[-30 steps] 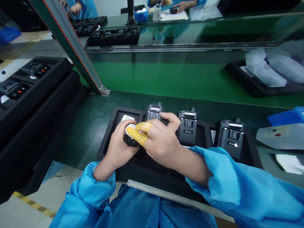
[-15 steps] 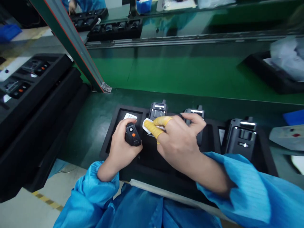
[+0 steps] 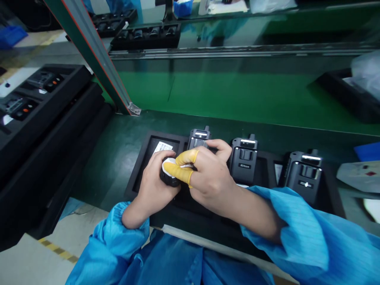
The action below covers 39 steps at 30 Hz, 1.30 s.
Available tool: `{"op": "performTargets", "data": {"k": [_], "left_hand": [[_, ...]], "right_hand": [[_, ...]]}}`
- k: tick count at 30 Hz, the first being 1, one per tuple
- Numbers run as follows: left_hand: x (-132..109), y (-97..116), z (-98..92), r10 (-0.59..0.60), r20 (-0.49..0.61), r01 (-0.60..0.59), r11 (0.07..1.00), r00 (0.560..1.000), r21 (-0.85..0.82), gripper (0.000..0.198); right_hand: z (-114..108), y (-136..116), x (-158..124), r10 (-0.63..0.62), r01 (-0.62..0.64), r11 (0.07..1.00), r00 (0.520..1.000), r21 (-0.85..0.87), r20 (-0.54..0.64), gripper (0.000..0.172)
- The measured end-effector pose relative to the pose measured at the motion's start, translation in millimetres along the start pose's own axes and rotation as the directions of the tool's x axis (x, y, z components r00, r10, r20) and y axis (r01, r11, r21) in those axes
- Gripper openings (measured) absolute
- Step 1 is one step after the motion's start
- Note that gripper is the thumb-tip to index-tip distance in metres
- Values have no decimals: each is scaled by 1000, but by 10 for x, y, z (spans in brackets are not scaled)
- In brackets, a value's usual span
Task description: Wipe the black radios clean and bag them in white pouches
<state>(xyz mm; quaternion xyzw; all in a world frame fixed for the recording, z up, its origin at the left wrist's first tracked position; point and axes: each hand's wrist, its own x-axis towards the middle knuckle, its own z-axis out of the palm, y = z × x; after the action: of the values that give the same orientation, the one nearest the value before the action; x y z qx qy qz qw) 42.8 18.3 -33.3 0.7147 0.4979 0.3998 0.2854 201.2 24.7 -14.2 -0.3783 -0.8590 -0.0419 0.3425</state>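
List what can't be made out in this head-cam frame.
The small black device: head view, its face is covered by the white wipe and the right hand; the left hand wraps its body.
The paper label in the tray: print too small to read.
The grey object: cut off by the right edge.
The bag: blurred, contents unclear.
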Motion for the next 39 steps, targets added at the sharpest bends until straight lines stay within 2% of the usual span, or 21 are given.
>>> {"op": "performTargets", "data": {"k": [5,12,16,22,30,33,36,39], "left_hand": [[6,-2,-4,16,14,-17,1000,1000,20,52],[3,24,13,62,17,-63,998,998,31,50],[15,17,-7,-14,-9,14,999,1000,38,51],[13,6,-22,-32,-4,32,999,999,11,52],[6,9,-11,-24,-1,24,1000,1000,13,54],[13,6,-6,-7,1,7,1000,1000,16,54],[14,9,-4,-8,3,8,1000,1000,20,54],[13,15,-5,-24,8,24,999,1000,26,56]], "right_hand": [[-48,13,-53,12,-18,995,998,97,57,38],[-150,47,-88,139,-175,946,979,271,146,50],[-196,100,-160,192,-220,951,971,216,144,46],[-202,159,-296,237,-236,970,972,58,3,35],[-207,121,-279,206,-206,979,978,-7,-39,33],[-189,63,-177,131,-131,991,991,-28,-11,37],[-138,7,-67,34,-35,996,999,-78,-9,34],[-102,-28,1,-3,4,994,1000,-106,8,32]]}}
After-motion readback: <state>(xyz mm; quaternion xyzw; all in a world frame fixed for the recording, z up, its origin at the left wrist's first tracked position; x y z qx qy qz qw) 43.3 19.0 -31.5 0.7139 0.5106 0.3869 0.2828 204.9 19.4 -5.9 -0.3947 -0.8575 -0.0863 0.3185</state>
